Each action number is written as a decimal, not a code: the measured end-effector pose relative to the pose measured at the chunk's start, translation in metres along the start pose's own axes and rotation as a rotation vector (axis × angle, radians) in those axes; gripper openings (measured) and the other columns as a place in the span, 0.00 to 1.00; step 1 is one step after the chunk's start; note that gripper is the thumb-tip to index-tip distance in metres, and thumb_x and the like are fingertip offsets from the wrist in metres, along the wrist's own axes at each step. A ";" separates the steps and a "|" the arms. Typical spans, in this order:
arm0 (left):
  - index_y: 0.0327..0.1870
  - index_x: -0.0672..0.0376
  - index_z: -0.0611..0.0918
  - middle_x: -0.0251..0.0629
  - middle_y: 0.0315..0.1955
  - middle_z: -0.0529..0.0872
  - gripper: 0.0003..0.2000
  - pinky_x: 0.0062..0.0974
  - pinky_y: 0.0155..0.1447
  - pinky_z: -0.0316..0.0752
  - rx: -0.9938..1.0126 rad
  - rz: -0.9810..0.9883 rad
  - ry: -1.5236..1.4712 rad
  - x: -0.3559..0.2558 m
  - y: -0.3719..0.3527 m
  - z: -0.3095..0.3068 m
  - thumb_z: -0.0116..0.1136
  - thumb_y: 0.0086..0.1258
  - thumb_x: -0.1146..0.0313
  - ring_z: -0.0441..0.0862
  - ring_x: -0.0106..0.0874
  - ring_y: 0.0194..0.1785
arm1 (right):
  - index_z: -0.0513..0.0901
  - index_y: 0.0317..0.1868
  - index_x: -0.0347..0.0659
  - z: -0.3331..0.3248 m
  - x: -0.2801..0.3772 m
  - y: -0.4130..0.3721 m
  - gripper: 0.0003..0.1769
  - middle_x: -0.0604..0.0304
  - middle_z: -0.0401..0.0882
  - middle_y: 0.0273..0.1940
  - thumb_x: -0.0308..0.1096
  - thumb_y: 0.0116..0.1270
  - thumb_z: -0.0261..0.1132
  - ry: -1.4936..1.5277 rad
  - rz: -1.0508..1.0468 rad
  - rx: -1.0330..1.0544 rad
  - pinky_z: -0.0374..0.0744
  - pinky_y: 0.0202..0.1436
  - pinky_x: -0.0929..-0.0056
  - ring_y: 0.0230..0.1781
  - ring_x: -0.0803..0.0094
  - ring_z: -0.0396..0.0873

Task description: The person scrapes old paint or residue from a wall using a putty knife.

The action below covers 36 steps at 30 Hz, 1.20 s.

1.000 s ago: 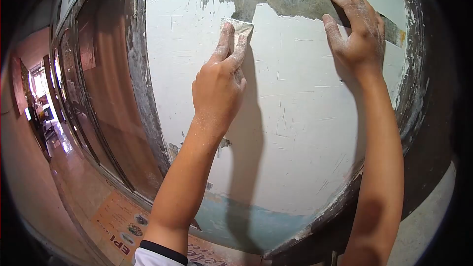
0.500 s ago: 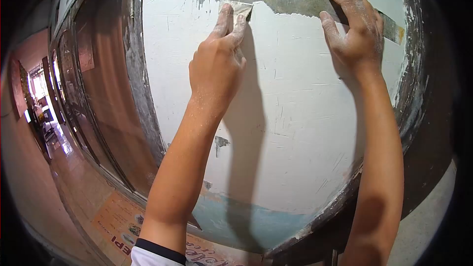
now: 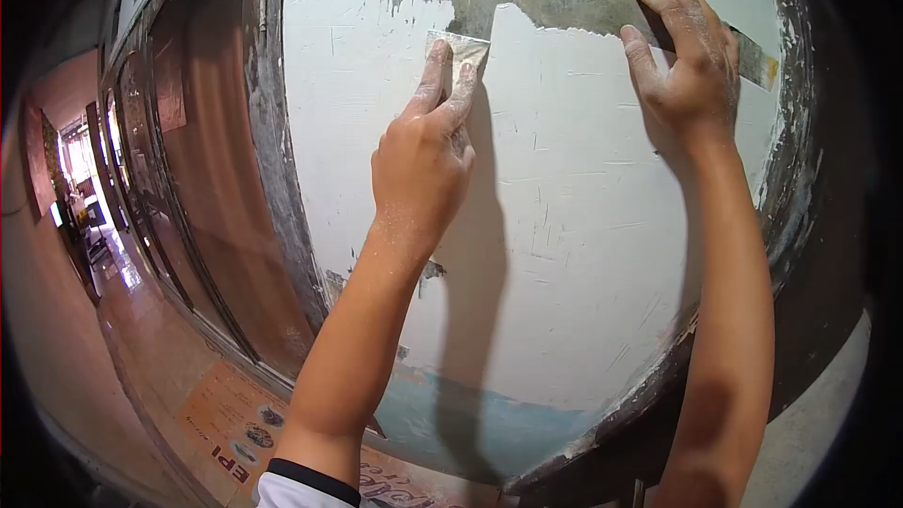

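Note:
My left hand (image 3: 420,155) holds a small flat scraper (image 3: 458,49), with two fingers pressed along its blade. The scraper's wide edge lies against the white-coated panel (image 3: 564,188), just below a long bare grey strip (image 3: 555,0). The grey of the strip reaches down to the blade's edge there. Farther right, my right hand (image 3: 691,61) rests on the panel with its fingers spread, over the right part of the grey strip. White dust covers the fingers of both hands.
A worn dark frame (image 3: 282,150) borders the panel on the left. Beside it are glazed brown doors (image 3: 212,150) and a tiled passage (image 3: 141,320). An orange printed sheet (image 3: 230,419) lies low at the left. Pale blue paint (image 3: 508,419) shows along the panel's bottom.
The scraper and my left hand have moved down the panel. A new bare grey patch shows above the blade. My right hand stays at about the same spot.

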State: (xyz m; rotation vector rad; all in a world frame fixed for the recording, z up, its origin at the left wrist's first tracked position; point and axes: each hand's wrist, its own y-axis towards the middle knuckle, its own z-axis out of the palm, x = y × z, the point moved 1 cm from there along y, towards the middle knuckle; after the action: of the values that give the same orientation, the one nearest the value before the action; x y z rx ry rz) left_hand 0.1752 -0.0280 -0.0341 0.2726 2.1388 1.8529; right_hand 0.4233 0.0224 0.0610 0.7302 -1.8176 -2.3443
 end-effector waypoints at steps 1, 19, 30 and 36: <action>0.70 0.52 0.84 0.43 0.78 0.73 0.29 0.33 0.66 0.83 -0.013 0.010 -0.008 0.000 -0.002 0.000 0.57 0.68 0.85 0.86 0.45 0.66 | 0.82 0.68 0.57 0.000 0.000 0.000 0.22 0.70 0.73 0.77 0.44 0.76 0.66 -0.003 0.003 -0.001 0.56 0.86 0.50 0.82 0.67 0.65; 0.66 0.49 0.87 0.40 0.76 0.77 0.28 0.37 0.56 0.87 -0.078 0.068 0.070 -0.003 0.020 0.001 0.59 0.65 0.82 0.91 0.45 0.54 | 0.82 0.69 0.57 0.003 -0.005 -0.001 0.23 0.71 0.73 0.77 0.46 0.76 0.65 -0.031 -0.023 -0.006 0.57 0.86 0.49 0.82 0.66 0.65; 0.68 0.51 0.86 0.40 0.76 0.76 0.26 0.37 0.61 0.85 -0.003 -0.010 0.063 -0.010 0.037 0.001 0.57 0.70 0.82 0.91 0.47 0.57 | 0.82 0.69 0.57 -0.001 -0.001 0.001 0.23 0.70 0.72 0.78 0.44 0.76 0.65 -0.025 0.000 0.023 0.56 0.86 0.51 0.82 0.66 0.65; 0.68 0.52 0.85 0.43 0.76 0.75 0.27 0.36 0.63 0.84 -0.023 0.009 -0.002 -0.004 0.022 -0.002 0.56 0.69 0.83 0.90 0.46 0.59 | 0.82 0.69 0.58 -0.001 0.000 0.001 0.23 0.70 0.73 0.78 0.44 0.76 0.65 -0.045 -0.009 0.011 0.56 0.87 0.51 0.82 0.66 0.65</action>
State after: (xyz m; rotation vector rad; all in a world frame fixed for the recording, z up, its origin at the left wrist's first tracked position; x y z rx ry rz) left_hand 0.1770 -0.0273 -0.0113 0.2797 2.1171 1.8797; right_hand 0.4235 0.0214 0.0617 0.6930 -1.8506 -2.3771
